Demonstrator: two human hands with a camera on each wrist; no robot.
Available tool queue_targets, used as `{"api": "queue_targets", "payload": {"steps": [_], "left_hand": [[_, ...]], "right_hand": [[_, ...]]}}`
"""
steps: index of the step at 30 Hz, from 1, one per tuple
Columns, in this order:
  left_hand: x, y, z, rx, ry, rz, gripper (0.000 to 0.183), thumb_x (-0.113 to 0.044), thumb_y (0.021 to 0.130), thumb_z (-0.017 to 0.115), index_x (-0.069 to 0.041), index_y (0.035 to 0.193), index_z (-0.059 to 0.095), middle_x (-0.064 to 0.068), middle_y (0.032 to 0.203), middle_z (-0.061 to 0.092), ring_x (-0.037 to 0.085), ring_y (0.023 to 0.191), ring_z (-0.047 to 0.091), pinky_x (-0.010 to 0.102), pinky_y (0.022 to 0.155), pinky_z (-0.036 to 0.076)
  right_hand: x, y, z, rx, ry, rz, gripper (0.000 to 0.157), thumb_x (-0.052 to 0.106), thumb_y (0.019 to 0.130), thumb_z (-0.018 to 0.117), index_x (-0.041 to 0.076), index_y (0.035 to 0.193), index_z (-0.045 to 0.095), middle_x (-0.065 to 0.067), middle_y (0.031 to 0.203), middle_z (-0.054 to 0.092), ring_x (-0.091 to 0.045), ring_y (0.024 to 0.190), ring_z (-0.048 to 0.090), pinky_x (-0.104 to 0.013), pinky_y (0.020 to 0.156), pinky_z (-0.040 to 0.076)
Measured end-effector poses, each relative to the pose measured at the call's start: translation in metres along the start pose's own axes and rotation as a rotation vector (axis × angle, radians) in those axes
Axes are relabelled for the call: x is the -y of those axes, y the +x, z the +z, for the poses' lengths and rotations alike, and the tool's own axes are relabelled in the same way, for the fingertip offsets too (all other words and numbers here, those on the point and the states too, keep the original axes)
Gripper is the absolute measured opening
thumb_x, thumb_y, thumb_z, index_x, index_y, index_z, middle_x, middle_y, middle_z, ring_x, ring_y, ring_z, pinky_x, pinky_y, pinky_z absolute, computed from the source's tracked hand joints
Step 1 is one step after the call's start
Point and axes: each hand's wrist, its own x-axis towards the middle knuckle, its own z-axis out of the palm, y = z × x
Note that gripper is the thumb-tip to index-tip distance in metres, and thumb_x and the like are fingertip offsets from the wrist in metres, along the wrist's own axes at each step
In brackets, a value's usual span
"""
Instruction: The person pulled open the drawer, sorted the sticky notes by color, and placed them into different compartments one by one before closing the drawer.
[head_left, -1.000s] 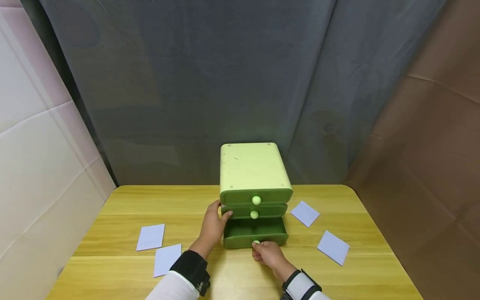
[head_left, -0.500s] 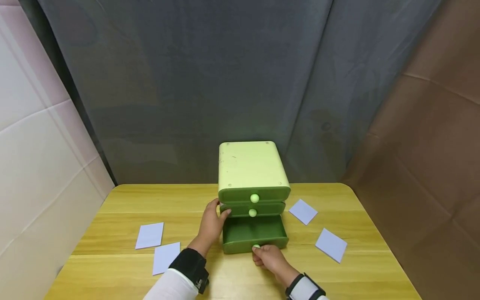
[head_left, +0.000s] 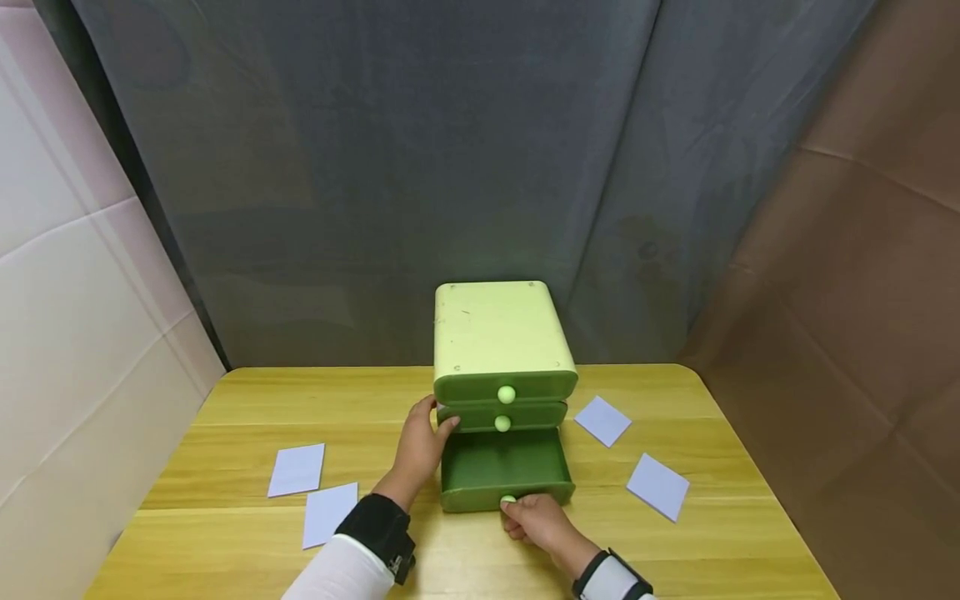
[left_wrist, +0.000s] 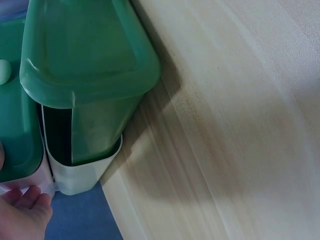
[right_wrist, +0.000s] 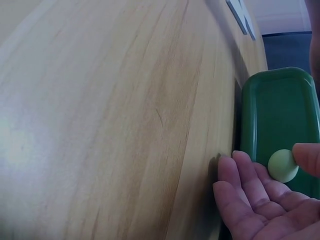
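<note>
A small cabinet (head_left: 501, 329) with a pale yellow-green top and green drawers stands at the table's back edge. Its bottom drawer (head_left: 507, 467) is pulled out, and its visible inside holds nothing. My right hand (head_left: 540, 521) pinches that drawer's round light-green knob (right_wrist: 283, 165) between thumb and fingers. My left hand (head_left: 420, 446) grips the cabinet's left front edge, thumb on the face of the middle drawer (head_left: 480, 417) and fingers along the side. The top drawer (head_left: 468, 387) and middle drawer look closed in the head view.
Two white square paper pads (head_left: 297, 470) (head_left: 330, 514) lie on the wooden table (head_left: 225, 533) to the left. Another two pads (head_left: 603, 421) (head_left: 658, 487) lie right of the cabinet. A dark grey curtain (head_left: 375, 183) hangs just behind.
The bottom drawer has slid further out toward me with my right hand on its knob. My left hand stays on the cabinet's side. The head view has shifted slightly.
</note>
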Motion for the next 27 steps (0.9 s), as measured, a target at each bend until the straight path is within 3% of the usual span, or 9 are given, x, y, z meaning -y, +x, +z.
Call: {"api": "queue_targets", "payload": {"steps": [8,27], "left_hand": [[0.002,0.001,0.001,0.006,-0.001,-0.013,0.052,-0.02,0.094,0.063,0.003,0.138,0.045,0.024,0.138,0.047,0.04,0.131,0.042,0.052,0.105,0.04],[0.0,0.004,-0.002,0.01,-0.022,-0.003,0.053,-0.019,0.095,0.063,0.005,0.138,0.044,0.027,0.138,0.046,0.042,0.131,0.041,0.054,0.106,0.037]], "right_hand": [[-0.001,-0.005,-0.003,0.037,-0.019,0.03,0.032,0.022,0.095,0.058,-0.006,0.084,0.068,-0.003,0.073,0.066,-0.013,0.068,0.063,-0.035,0.067,0.054],[-0.005,-0.011,-0.005,0.057,-0.03,-0.002,0.031,0.021,0.094,0.059,-0.006,0.082,0.066,-0.003,0.073,0.065,-0.014,0.07,0.064,-0.034,0.066,0.054]]}}
